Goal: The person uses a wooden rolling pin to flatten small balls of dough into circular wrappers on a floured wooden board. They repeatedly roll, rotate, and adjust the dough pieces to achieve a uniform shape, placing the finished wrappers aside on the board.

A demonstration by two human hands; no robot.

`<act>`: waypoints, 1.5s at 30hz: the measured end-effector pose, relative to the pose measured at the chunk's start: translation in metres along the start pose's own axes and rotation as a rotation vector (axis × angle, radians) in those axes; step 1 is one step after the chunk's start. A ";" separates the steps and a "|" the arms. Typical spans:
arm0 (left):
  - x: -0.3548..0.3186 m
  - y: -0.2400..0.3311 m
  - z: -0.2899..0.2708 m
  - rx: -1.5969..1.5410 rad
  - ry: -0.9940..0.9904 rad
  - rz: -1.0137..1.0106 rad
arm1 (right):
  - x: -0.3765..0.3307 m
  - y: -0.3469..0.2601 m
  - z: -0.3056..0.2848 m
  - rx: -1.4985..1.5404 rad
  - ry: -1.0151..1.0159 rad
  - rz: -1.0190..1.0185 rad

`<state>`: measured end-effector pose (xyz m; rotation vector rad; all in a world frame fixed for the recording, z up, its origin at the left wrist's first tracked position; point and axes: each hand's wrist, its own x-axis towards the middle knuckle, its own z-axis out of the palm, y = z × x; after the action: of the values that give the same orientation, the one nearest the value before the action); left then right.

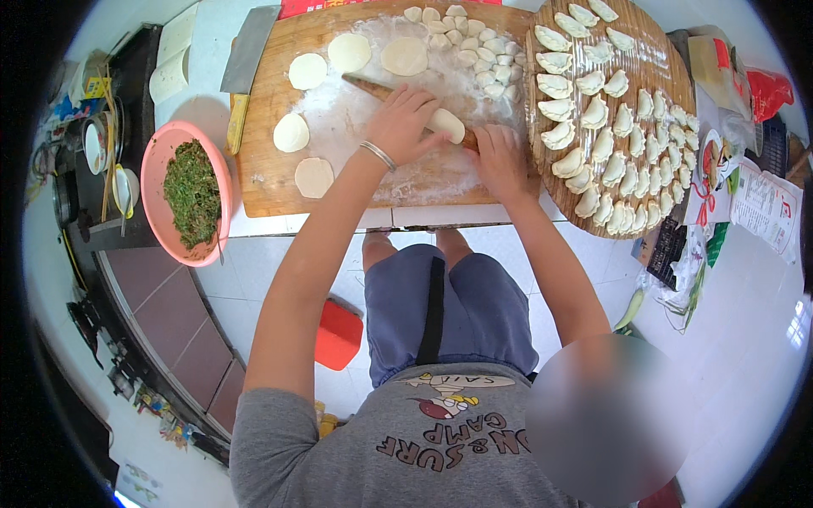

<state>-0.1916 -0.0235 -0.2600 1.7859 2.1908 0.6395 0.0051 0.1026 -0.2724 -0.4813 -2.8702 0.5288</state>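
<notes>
A wooden rolling pin [366, 85] lies slantwise on the floured wooden board [254, 182]. My left hand [405, 125], with a silver bangle at the wrist, is closed over the pin's middle, its thumb near a small pale dough round [446, 125]. That round sits against the pin between my hands; its contact with the board is partly hidden. At the pin's right end my right hand [501, 159] grips it, fingers partly hidden. Left of the pin are several rolled dough wrappers [307, 71]. Beyond my hands, small dough pieces [487, 59] are heaped in flour.
On the right, a round tray [546, 173] bears rows of folded dumplings [595, 112]. A pink bowl [152, 169] of green filling [191, 193] stands left, beside a cleaver [251, 52] with a yellow handle. Below the counter is a red bin [340, 335]. Bags [762, 203] crowd the far right.
</notes>
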 end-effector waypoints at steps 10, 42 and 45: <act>0.004 0.018 -0.020 -0.651 -0.191 -0.315 | -0.016 -0.019 -0.030 0.102 0.000 0.067; -0.112 0.025 0.026 0.125 0.191 -0.403 | -0.025 -0.020 -0.003 -0.118 -0.144 -0.032; -0.090 0.007 0.017 0.087 0.183 -0.377 | -0.020 -0.019 -0.002 -0.005 -0.126 -0.045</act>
<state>-0.1582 -0.1067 -0.2791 1.3358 2.6202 0.6472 0.0191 0.0795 -0.2656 -0.3966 -2.9945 0.5637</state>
